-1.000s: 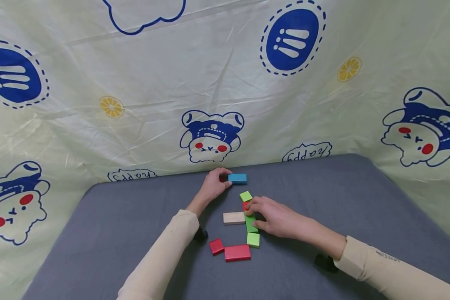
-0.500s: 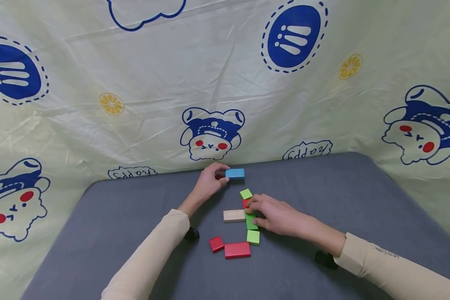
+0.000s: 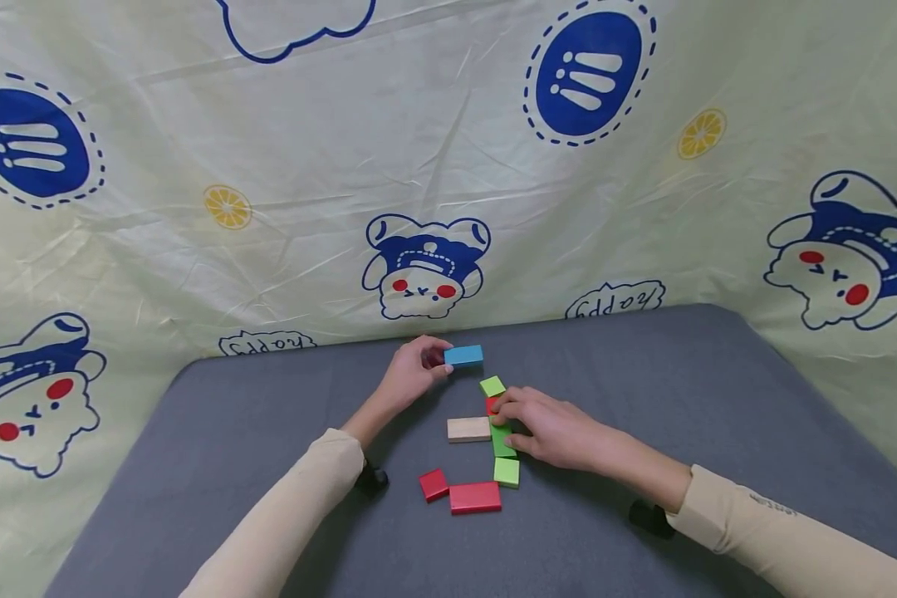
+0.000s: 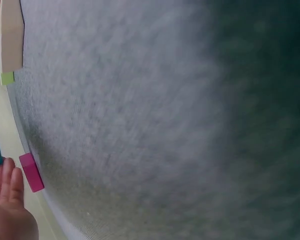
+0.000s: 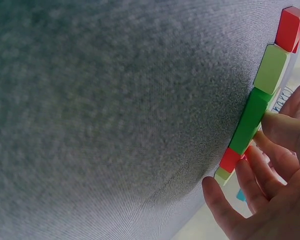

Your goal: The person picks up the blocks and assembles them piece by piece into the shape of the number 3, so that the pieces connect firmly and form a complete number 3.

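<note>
At the far side of the table, my left hand point(image 3: 407, 372) pinches a blue block point(image 3: 464, 356) by its left end, between thumb and fingers. A dark red block point(image 4: 31, 172) stands by the left fingers in the left wrist view. My right hand point(image 3: 549, 428) lies against a row of blocks, its fingers spread and lightly bent. Its thumb touches the long green block point(image 5: 250, 120), and its fingertips reach the small red block point(image 5: 230, 159). A light green block point(image 3: 492, 386) ends the row at the far side, another light green block point(image 3: 506, 472) at the near side.
A plain wooden block point(image 3: 468, 429) juts left from the long green block. Nearer me lie a long red block point(image 3: 474, 497) and a small tilted red block point(image 3: 433, 485) at its left end. Behind the grey table point(image 3: 628, 357) hangs a printed curtain point(image 3: 306, 166).
My left hand has shifted a little to the left with the blue block, which now sits slightly turned. The right hand and the other blocks stay put.
</note>
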`<action>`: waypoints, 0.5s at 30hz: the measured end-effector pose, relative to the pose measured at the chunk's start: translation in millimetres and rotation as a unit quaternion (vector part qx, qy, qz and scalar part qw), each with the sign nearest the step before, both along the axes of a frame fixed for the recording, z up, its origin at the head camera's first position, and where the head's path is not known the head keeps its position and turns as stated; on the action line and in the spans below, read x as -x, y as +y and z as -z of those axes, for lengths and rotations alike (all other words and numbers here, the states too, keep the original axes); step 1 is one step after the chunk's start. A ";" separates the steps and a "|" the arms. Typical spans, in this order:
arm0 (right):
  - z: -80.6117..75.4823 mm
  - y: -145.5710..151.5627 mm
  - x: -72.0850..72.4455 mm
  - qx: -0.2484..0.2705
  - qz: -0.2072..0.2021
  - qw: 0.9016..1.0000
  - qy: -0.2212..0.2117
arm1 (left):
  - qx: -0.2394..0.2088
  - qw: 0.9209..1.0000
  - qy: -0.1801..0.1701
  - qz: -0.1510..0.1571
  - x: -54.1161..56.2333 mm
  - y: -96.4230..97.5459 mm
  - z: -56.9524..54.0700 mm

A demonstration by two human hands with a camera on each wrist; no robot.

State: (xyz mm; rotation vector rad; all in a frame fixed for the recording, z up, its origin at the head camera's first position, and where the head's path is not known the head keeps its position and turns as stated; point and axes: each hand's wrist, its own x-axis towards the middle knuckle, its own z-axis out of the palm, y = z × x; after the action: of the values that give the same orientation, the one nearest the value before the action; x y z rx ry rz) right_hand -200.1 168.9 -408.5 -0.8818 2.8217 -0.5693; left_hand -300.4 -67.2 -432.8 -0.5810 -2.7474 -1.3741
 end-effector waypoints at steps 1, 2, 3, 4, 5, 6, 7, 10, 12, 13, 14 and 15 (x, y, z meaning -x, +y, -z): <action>-0.1 0.1 0.0 -0.002 0.000 1.000 0.000 | 0.005 1.000 -0.003 0.000 -1.2 0.1 0.4; -0.1 0.1 0.1 -0.004 0.001 1.000 0.000 | 0.011 1.000 -0.007 0.001 -2.4 0.3 0.7; -0.1 0.3 0.2 -0.005 0.002 1.000 0.000 | 0.016 1.000 -0.007 0.003 -3.3 0.6 1.3; -0.1 0.4 0.3 -0.007 0.003 1.000 0.000 | 0.021 1.000 -0.007 0.006 -3.9 1.0 2.0; -0.2 0.5 0.4 -0.007 0.004 1.000 -0.001 | 0.024 1.000 -0.005 0.008 -4.3 1.4 2.8; -0.3 0.5 0.4 -0.006 0.004 1.000 -0.001 | 0.028 1.000 -0.003 0.011 -4.6 1.6 3.6; -0.3 0.6 0.4 -0.006 0.005 1.000 -0.003 | 0.030 0.999 -0.002 0.012 -4.8 1.7 4.2; 0.0 0.6 0.3 -0.002 0.004 1.000 -0.007 | 0.030 0.999 0.000 0.014 -5.5 1.0 5.7; 0.2 0.6 0.1 0.001 0.003 1.000 -0.009 | 0.031 0.999 -0.002 0.013 -6.1 0.0 5.8; 0.3 0.7 0.0 0.002 0.002 1.000 -0.009 | 0.031 0.999 -0.003 0.013 -6.4 -0.4 5.8; 0.3 0.8 -0.1 0.003 0.002 1.000 -0.008 | 0.030 0.999 -0.003 0.014 -6.5 -0.6 5.7; 0.2 0.9 -0.2 0.004 0.002 1.000 -0.008 | 0.030 0.999 -0.003 0.016 -6.6 -0.8 5.6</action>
State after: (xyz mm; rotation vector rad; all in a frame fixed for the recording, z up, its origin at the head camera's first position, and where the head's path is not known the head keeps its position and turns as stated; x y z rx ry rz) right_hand -199.8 169.8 -408.8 -0.8689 2.8104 -0.5865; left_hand -293.8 -68.0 -438.4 -0.6266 -2.8062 -1.3047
